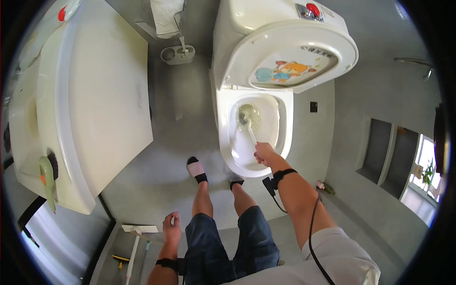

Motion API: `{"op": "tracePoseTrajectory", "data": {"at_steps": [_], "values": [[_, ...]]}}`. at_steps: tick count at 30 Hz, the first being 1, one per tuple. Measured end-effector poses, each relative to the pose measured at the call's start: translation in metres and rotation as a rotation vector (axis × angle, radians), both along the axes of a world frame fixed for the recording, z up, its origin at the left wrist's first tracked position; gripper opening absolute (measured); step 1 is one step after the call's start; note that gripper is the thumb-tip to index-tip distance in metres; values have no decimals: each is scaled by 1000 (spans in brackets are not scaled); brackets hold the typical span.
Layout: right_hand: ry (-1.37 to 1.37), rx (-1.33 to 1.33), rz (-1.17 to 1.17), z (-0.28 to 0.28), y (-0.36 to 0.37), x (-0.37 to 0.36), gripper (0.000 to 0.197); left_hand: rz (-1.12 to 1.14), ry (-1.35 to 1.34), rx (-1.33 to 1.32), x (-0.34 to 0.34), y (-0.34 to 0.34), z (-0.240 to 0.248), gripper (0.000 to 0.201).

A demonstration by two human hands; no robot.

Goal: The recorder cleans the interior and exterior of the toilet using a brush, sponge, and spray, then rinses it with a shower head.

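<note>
My right hand (pixel 264 154) is closed around the white handle of a toilet brush (pixel 252 134), above the front part of the toilet bowl (pixel 226 142). The brush's dark bristle head sits in yellowish, foamy water (pixel 253 114) at the back of the bowl. Above it the toilet lid (pixel 349 47) stands raised, with a cartoon animal picture on it. My left hand (pixel 172 229) hangs beside my left thigh, away from the toilet. Its fingers are loosely curled and apart, with nothing seen in them.
A white cabinet with a washbasin (pixel 109 95) stands left, a green-handled brush (pixel 46 178) on its edge. A brush holder (pixel 177 55) rests on the floor left of the toilet. Floor tools, including a white mop (pixel 134 251), lean at lower left. Wall niches (pixel 387 152) are at right.
</note>
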State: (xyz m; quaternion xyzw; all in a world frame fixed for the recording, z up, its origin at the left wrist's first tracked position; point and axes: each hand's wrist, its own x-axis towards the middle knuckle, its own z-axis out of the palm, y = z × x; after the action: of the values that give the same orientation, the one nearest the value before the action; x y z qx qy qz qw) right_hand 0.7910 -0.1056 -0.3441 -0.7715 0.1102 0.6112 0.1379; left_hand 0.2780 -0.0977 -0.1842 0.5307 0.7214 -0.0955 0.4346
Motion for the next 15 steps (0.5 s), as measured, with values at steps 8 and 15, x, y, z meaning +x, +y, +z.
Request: {"op": "tracePoseTrajectory", "data": {"at_steps": [8,15], "values": [[-482,-93,982,-40,5,7,52,-134,-12,42,23,23,-5,25],[-373,-189,892,10,-6,16,53,-137,-20,43,25,28,3,28]]}}
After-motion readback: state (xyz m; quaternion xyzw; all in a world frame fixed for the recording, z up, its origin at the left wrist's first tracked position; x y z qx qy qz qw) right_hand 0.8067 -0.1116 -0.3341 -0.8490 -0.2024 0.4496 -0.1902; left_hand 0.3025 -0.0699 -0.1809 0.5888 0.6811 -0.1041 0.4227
